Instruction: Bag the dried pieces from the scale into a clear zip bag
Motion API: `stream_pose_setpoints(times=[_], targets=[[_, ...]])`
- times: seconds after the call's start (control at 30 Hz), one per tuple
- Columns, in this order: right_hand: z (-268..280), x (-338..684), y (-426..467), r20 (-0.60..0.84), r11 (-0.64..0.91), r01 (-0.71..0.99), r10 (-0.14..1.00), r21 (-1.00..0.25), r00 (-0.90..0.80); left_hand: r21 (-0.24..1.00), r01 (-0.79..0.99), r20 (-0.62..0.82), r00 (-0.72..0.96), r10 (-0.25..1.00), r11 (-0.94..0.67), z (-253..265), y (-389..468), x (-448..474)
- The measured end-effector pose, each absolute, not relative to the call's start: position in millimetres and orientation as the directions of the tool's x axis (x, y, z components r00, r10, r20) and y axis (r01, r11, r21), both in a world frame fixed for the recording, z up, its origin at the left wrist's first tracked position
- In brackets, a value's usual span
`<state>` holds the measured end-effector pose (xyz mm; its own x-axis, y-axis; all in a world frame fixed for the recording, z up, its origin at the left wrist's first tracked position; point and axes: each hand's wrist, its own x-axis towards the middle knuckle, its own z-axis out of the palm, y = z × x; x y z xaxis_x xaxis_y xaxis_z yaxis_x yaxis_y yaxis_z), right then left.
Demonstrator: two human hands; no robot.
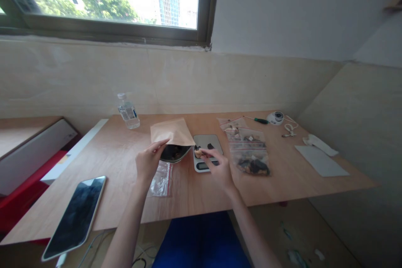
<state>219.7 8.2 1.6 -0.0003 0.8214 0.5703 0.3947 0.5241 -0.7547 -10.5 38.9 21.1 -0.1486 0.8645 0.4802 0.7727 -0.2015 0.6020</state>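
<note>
This looks like a plain room in a flat or small office, used as a makeshift packing spot: a plywood table [282, 184] pushed against a tiled wall [94, 79] under a window [109, 0] (city towers and trees outside), with a small digital scale [205, 150] on it.

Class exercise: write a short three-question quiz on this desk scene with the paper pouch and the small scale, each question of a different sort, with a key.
1. True or false: the left hand holds the brown paper pouch open.
2. Which lies left of the pouch? A) water bottle B) screwdriver C) filled zip bags
3. Fill in: the right hand holds a small piece over the ____.

Key: 1 true; 2 A; 3 scale.
</note>
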Motion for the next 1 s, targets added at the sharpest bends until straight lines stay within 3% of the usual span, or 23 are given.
stream_pose_setpoints(times=[0.13, 0.3, 0.43, 0.6, 1.0], targets=[[-17.9, 239.2, 42.4, 0.495, 0.414, 0.472, 0.867, -0.778, 0.055, 0.629, 0.753, 0.496, -0.199, 0.845, -0.192, 22.3, 40.5, -20.5], [-28.6, 244.4, 63.6, 0.483, 0.421, 0.689, 0.868, -0.59, -0.116, 0.646, 0.733, 0.499, -0.192, 0.845, -0.215, 23.6, 37.1, -25.8], [-35.1, 246.3, 63.0, 0.478, 0.408, 0.778, 0.864, -0.478, -0.16, 0.659, 0.718, 0.505, -0.201, 0.839, -0.225, 22.6, 36.3, -26.8], [-37.4, 247.8, 58.2, 0.478, 0.394, 0.825, 0.86, -0.406, -0.176, 0.672, 0.707, 0.48, -0.189, 0.857, -0.221, 18.8, 36.7, -26.6], [-37.3, 256.3, 61.4, 0.588, 0.404, 0.819, 0.802, -0.407, -0.103, 0.677, 0.707, 0.458, -0.185, 0.87, -0.206, 17.5, 34.0, -25.5]])
